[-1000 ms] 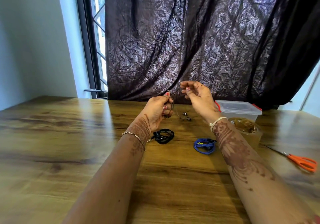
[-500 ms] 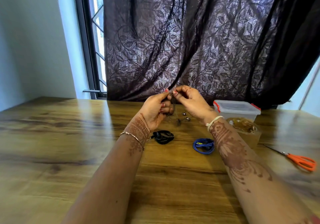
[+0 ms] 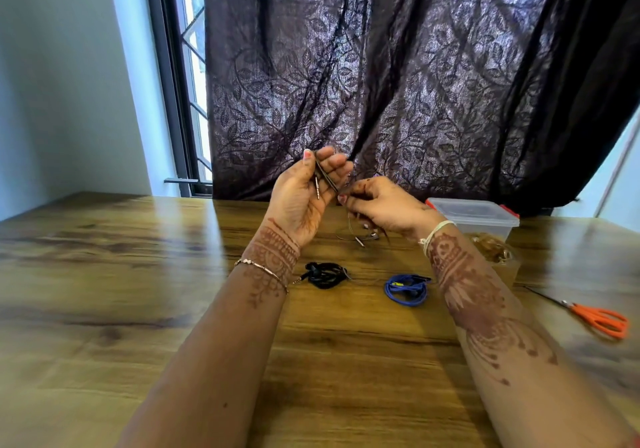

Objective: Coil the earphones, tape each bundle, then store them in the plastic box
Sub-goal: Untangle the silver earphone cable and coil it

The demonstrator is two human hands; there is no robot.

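Note:
My left hand (image 3: 304, 195) is raised palm-up above the table, fingers fairly straight, with turns of a thin grey earphone cable (image 3: 325, 176) lying across them and the metal jack hanging in the palm. My right hand (image 3: 381, 205) pinches the same cable just to the right. Its earbuds (image 3: 369, 236) trail on the wooden table (image 3: 138, 274) below. A coiled black earphone bundle (image 3: 325, 274) and a coiled blue one (image 3: 407, 290) lie on the table near my wrists. The clear plastic box (image 3: 474, 214) with red clips stands shut behind my right wrist.
A roll of clear tape (image 3: 495, 252) sits in front of the box, partly hidden by my right forearm. Orange-handled scissors (image 3: 595, 319) lie at the right edge. A dark patterned curtain (image 3: 415, 84) hangs behind the table, and a window is at the left.
My left hand has risen and turned palm-up with the cable wrapped over its fingers. My right hand has dropped lower and to the right, drawing the cable along.

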